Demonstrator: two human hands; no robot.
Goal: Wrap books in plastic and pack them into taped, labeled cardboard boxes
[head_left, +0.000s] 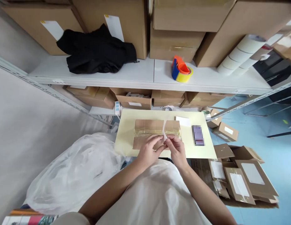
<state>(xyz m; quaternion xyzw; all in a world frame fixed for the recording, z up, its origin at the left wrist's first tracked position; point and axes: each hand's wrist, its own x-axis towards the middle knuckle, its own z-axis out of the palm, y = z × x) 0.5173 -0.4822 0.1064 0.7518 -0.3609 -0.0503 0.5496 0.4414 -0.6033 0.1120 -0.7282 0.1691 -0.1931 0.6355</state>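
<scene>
A thin, curved white strip of paper (164,127), possibly a label seen nearly edge-on, stands up between my hands. My left hand (149,149) pinches its lower end from the left. My right hand (176,149) grips the same end from the right, thumb and fingers together. Under both hands lies a flat cardboard box (149,125) with shiny tape along its middle. The box rests on a pale yellow table (126,118). Behind its right corner is a white sheet (183,121), and farther right sits a pixelated purple rectangular item (198,135).
A shelf (145,73) crosses behind the table, bearing black clothing (96,50), a tape dispenser (180,69), white rolls (241,54) and large cartons. Clear plastic bags (75,172) bulge at the left. Opened cardboard boxes (251,175) crowd the floor at the right.
</scene>
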